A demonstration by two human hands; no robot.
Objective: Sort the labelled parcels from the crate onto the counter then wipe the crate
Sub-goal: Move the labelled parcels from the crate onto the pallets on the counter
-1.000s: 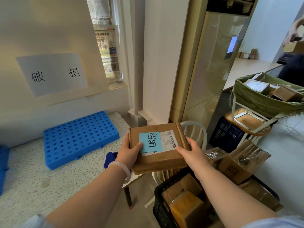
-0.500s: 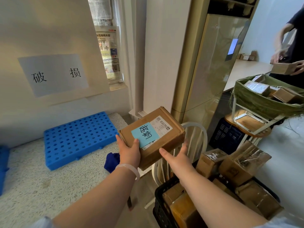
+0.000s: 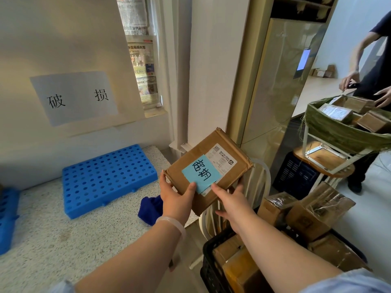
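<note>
Holding a labelled parcel (image 3: 209,168) above-left of the black crate (image 3: 208,250) packed with cardboard boxes (image 3: 243,269): left hand (image 3: 175,197) pinches its corner, right hand (image 3: 232,201) touches it, fingers (image 3: 215,188) straight; its long axis slants away rightward.

A cream wall (image 3: 53,39) fills the upper left of the frame and carries a white paper sign (image 3: 74,98) with two black characters. A window (image 3: 159,60), upper centre, is covered with newspaper sheets (image 3: 140,66). A white pillar (image 3: 207,70) stands right of it. A tall gold-toned cabinet (image 3: 281,92) with a small lit screen (image 3: 303,60) occupies the upper right. A speckled counter (image 3: 42,240) spans the lower left. A white chair (image 3: 261,187) stands at centre; pale floor (image 3: 372,197) shows at right.
</note>
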